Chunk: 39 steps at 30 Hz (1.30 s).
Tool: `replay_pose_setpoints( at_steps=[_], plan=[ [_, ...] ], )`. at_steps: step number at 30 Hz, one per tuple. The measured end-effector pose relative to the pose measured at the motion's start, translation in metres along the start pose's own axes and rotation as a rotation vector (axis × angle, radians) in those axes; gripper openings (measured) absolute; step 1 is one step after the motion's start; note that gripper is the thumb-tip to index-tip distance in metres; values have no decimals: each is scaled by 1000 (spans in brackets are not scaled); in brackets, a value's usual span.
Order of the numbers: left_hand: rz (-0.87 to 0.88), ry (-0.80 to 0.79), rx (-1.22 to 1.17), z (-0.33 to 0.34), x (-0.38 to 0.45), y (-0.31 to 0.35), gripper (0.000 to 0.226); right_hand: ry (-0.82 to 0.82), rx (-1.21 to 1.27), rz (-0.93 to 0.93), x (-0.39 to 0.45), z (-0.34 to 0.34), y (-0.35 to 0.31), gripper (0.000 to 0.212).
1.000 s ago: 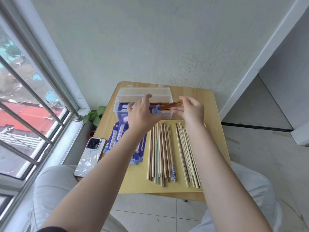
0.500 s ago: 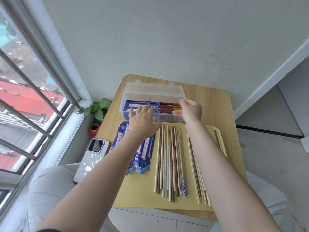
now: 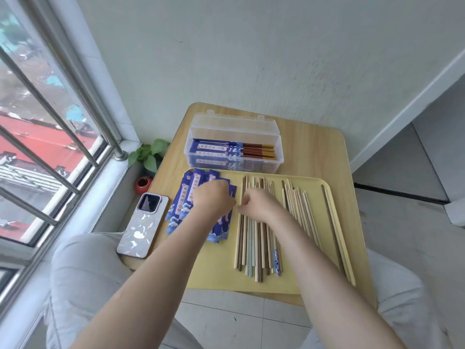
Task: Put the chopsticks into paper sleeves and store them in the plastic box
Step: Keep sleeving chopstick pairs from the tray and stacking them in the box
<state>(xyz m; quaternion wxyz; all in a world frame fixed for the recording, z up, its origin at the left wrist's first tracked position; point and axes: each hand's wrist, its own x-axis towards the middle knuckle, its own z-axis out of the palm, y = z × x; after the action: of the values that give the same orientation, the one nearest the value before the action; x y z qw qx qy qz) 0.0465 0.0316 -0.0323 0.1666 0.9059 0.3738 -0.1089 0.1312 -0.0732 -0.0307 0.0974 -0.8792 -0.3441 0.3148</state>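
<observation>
Both bare forearms reach forward from the near edge, converging at centre. The left hand [image 3: 214,197] is palm down, fingers curled under. The right hand [image 3: 259,202] sits just beside it, knuckles up, fingers curled; what either grips cannot be told.

box [image 3: 234,152] behind tray [image 3: 216,273] | sleeves [image 3: 183,197] left on tray | chopsticks [image 3: 254,248] right | phone [image 3: 143,225] left of tray
</observation>
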Motion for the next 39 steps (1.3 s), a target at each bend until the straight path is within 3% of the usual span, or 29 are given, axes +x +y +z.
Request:
replay_pose_setpoints(
  at_steps=[4,6,15,19,23,25,27,30,32,34,36,39],
  plan=[
    [-14,-50,9,29,-24,7,43,38,-187,40,-16,27,5,43],
    [-27,-28,-16,34,-31,13,45,73,-172,54,-20,29,9,40],
    [-73,85,-147,29,-27,10,10,159,-151,56,-28,33,23,34],
    [-153,156,-570,22,-27,5,14,189,-80,53,-25,38,22,28],
    [-328,13,-1252,19,-34,-1,20,175,-17,82,-27,34,31,19],
    [-365,-23,-1431,21,-38,-5,19,244,114,82,-27,31,37,17],
    [-407,-33,-1600,23,-41,-7,13,321,443,99,-30,26,38,30],
    [-459,-4,-1741,24,-45,-3,9,238,1002,78,-38,16,36,40],
    [-469,-14,-1817,23,-46,4,12,183,1072,29,-42,13,38,27],
    [-475,-28,-1829,21,-45,8,22,221,1073,11,-41,12,40,8],
    [-474,61,-1630,21,-44,12,38,306,1104,30,-39,10,48,5],
    [-267,465,-1074,24,-46,12,52,362,1091,43,-38,6,61,11]
  ],
)
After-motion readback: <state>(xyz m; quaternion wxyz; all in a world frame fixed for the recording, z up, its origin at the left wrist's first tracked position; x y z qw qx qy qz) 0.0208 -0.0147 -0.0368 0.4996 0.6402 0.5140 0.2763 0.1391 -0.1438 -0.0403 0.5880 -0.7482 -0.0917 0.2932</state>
